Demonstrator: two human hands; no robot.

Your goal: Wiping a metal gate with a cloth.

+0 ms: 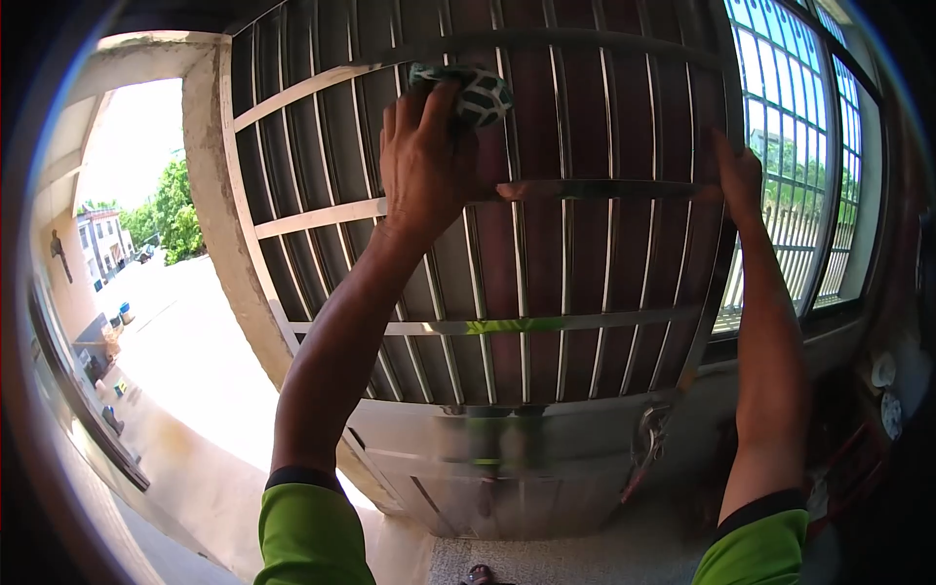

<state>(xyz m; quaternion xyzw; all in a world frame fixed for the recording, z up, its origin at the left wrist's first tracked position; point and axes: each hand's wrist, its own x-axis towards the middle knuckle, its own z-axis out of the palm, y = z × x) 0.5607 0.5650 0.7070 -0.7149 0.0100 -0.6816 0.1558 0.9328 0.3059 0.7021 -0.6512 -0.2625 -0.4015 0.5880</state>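
A metal door with vertical bars (521, 263) and flat crossbars stands before me, dark panelling behind its bars. My left hand (428, 150) is raised to its upper part and grips a dark green and white patterned cloth (482, 95), which lies against the bars just under the upper crossbar. My right hand (740, 179) is at the door's right edge, level with the middle crossbar, its fingers partly in shadow; whether they hold the edge I cannot tell. A door handle (649, 435) with something hanging by it is low on the right side.
At the left, an open doorway with a rough concrete frame (212, 161) gives onto a bright yard. A barred window (786, 146) is at the right. Below it, dark cluttered objects stand in shadow. A foot in a sandal (480, 574) shows on the floor at the bottom.
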